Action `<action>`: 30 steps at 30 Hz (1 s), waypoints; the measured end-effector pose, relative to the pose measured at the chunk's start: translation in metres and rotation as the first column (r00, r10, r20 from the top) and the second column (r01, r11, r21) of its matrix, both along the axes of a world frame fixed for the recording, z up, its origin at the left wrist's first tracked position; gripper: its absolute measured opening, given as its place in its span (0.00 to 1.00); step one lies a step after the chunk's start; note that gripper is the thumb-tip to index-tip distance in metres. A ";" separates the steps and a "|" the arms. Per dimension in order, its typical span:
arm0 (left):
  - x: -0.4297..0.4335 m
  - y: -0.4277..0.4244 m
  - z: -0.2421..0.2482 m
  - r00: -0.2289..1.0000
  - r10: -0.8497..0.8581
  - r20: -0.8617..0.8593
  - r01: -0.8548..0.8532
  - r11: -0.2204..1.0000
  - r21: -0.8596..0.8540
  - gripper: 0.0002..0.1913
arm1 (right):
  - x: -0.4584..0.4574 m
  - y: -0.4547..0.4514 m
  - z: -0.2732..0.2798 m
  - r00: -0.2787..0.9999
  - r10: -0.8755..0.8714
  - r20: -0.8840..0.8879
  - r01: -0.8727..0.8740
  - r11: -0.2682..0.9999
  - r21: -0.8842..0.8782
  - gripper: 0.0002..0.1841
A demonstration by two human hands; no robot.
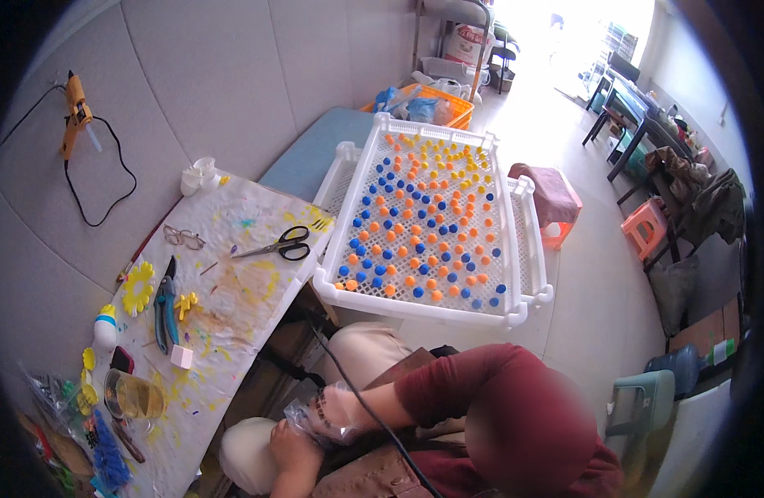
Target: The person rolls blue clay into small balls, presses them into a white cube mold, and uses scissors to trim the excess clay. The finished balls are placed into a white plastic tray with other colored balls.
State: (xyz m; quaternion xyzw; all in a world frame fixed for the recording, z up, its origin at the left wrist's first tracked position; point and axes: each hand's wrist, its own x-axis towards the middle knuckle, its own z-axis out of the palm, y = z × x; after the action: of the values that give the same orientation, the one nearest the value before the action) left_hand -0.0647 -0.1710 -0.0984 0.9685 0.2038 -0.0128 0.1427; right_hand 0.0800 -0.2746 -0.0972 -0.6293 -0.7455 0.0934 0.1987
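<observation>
Low in the view, my two hands meet above my lap, between my light-trousered knees. Thin clear plastic (300,416) wraps around my right hand (337,408); whether it is a glove or a bag I cannot tell. A dark band or print shows near that wrist. From below, my left hand (293,445) has its fingers on the plastic and appears to grip it. The right fingers are mostly hidden. A black cable (369,408) crosses in front of my right forearm, whose sleeve is dark red.
A stained worktable (232,348) holds scissors (288,244), pruning shears (165,311), glasses (184,237), and a cup of yellowish liquid (135,396). Beyond it, a white perforated tray (413,314) carries many blue, orange and yellow balls. A glue gun (75,115) hangs on the wall.
</observation>
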 end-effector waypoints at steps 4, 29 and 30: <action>-0.002 0.002 -0.010 0.992 -0.060 0.107 0.053 0.996 0.066 0.16 | -0.009 -0.004 -0.015 0.990 -0.104 0.095 0.075 0.959 0.272 0.13; 0.004 -0.002 -0.038 0.979 -0.202 0.018 0.175 0.886 0.429 0.18 | 0.009 -0.011 -0.032 0.812 0.094 -0.577 -0.114 0.993 0.002 0.10; 0.011 -0.003 -0.039 0.977 -0.136 -0.165 0.180 0.940 0.290 0.18 | 0.010 -0.014 -0.028 0.918 0.185 -0.350 -0.111 0.969 0.221 0.09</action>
State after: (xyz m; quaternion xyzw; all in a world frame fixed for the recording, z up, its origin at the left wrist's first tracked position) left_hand -0.0533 -0.1741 -0.1371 0.9887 0.1346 -0.0618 -0.0242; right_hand 0.0896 -0.2885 -0.1255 -0.5196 -0.7460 0.1504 0.3884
